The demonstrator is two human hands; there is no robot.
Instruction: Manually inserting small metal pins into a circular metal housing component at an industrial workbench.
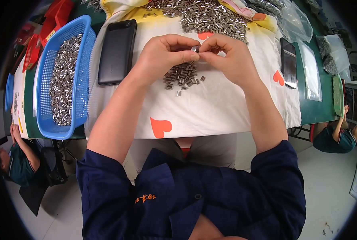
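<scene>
Between the fingertips of both hands is a small metal cylinder, silvery and short. My left hand pinches it from the left with thumb and index finger. From the other side my right hand closes its thumb and fingertips on it. Just below the hands lies a small pile of like metal cylinders on a white cloth with red hearts. A much larger heap of metal cylinders spreads over the cloth's far side.
A blue plastic basket full of metal cylinders stands at left, beside a black power bank. On the right lie a phone and clear plastic bags. Red bins stand far left. Other people sit at both sides.
</scene>
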